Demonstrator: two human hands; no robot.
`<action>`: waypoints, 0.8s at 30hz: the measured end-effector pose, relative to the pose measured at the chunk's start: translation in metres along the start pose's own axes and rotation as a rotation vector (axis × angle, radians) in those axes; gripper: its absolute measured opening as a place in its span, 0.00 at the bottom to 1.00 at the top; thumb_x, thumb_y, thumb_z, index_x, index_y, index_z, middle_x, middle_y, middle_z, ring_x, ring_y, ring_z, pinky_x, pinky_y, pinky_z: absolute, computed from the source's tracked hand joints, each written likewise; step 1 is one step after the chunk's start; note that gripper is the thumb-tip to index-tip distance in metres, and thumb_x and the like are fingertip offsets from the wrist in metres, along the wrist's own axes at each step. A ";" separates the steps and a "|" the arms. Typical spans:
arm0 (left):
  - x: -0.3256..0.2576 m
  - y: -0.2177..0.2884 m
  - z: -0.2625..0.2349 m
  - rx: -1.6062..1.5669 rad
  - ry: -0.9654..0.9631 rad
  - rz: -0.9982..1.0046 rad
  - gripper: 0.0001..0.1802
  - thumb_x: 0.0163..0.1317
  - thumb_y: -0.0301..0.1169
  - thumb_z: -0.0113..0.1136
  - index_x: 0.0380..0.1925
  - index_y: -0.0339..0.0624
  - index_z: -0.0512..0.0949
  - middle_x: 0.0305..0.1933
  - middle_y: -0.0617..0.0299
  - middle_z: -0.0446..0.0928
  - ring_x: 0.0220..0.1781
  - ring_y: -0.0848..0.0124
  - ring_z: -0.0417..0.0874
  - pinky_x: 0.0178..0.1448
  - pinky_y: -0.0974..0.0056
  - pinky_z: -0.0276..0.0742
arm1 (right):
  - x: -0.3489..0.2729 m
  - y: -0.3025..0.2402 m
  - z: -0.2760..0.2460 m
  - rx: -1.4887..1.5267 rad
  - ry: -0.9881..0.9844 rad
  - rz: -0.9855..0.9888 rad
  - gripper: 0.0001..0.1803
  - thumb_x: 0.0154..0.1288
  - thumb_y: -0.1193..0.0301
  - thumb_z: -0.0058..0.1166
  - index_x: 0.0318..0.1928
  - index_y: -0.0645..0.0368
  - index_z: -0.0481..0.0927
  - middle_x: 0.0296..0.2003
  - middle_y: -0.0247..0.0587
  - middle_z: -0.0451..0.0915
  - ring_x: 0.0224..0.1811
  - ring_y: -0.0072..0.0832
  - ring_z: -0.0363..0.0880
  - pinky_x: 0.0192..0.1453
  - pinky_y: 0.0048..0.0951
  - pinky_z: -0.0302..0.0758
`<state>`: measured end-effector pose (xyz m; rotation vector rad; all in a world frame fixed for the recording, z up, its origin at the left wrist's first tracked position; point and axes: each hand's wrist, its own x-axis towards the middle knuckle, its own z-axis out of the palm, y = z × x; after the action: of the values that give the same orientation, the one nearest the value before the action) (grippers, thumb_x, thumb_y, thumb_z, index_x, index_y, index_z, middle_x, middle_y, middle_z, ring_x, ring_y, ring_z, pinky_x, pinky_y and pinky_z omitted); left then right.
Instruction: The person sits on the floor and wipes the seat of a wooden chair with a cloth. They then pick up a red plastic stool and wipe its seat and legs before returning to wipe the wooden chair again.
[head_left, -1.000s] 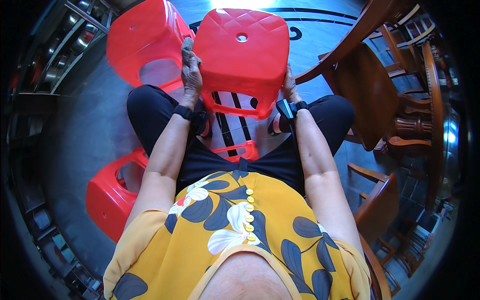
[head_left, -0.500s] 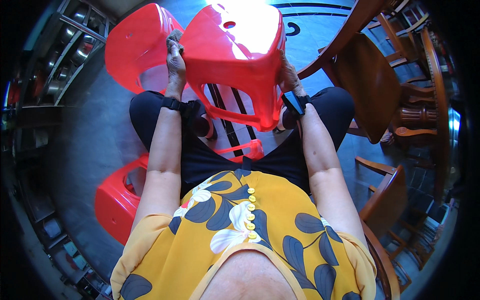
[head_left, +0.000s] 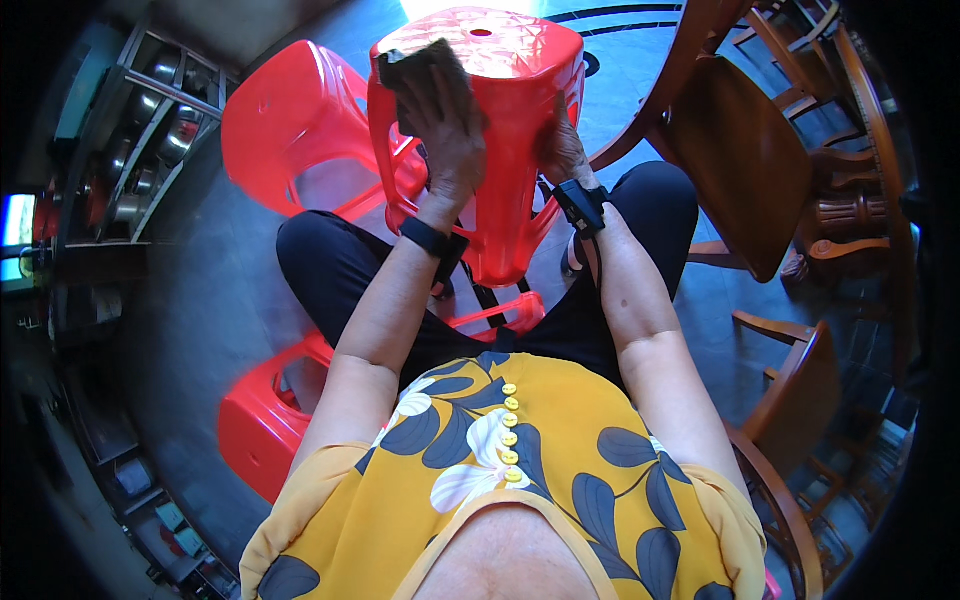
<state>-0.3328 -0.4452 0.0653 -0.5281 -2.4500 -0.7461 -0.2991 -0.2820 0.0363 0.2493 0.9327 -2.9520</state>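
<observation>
A red plastic stool [head_left: 510, 130] stands upright in front of me between my knees, one corner leg turned toward me. My left hand [head_left: 452, 140] presses a dark grey-brown cloth [head_left: 408, 78] against the stool's left side, just below the seat. The cloth lies under and beyond my fingers, so its full shape is hidden. My right hand [head_left: 564, 148] grips the stool's right side near the top. Its fingertips are partly out of sight behind the red plastic.
Another red stool [head_left: 285, 125] lies tilted at the left, and a third red stool [head_left: 265, 425] is by my left elbow. Wooden chairs [head_left: 740, 165] and a wooden table edge [head_left: 665, 75] crowd the right. A metal rack [head_left: 150, 110] with pots stands far left.
The stool has turned so a corner leg faces me and its seat tilts less toward me. My left hand has moved right with the cloth, from the seat's left edge onto the side.
</observation>
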 end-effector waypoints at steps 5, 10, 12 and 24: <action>-0.017 0.032 -0.002 0.226 -0.094 0.314 0.30 0.71 0.41 0.52 0.72 0.65 0.62 0.81 0.41 0.30 0.76 0.22 0.28 0.72 0.23 0.39 | 0.011 -0.003 -0.016 0.049 -0.033 -0.004 0.48 0.59 0.39 0.61 0.70 0.57 0.63 0.65 0.45 0.72 0.68 0.41 0.69 0.72 0.52 0.66; -0.044 0.043 -0.005 0.079 -0.147 0.366 0.29 0.68 0.35 0.54 0.69 0.71 0.68 0.80 0.41 0.35 0.76 0.23 0.30 0.74 0.25 0.43 | 0.005 -0.006 -0.021 -0.081 -0.030 0.022 0.42 0.64 0.44 0.60 0.69 0.57 0.64 0.65 0.45 0.72 0.68 0.40 0.69 0.71 0.49 0.68; -0.064 0.040 -0.010 0.213 -0.303 0.455 0.31 0.66 0.32 0.54 0.69 0.68 0.68 0.80 0.44 0.37 0.77 0.26 0.33 0.76 0.29 0.47 | 0.002 -0.007 -0.021 0.103 0.016 0.068 0.45 0.60 0.46 0.66 0.69 0.58 0.65 0.64 0.45 0.73 0.67 0.42 0.69 0.71 0.50 0.67; -0.158 0.025 -0.011 0.543 -0.703 0.900 0.39 0.60 0.28 0.54 0.74 0.50 0.58 0.74 0.52 0.59 0.76 0.54 0.58 0.79 0.50 0.50 | 0.017 -0.006 -0.012 0.204 0.135 -0.099 0.48 0.53 0.52 0.74 0.68 0.56 0.64 0.63 0.39 0.76 0.67 0.39 0.71 0.73 0.51 0.63</action>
<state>-0.1920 -0.4658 -0.0086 -1.6838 -2.4049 0.5416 -0.3145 -0.2700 0.0275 0.4257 0.6729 -3.1582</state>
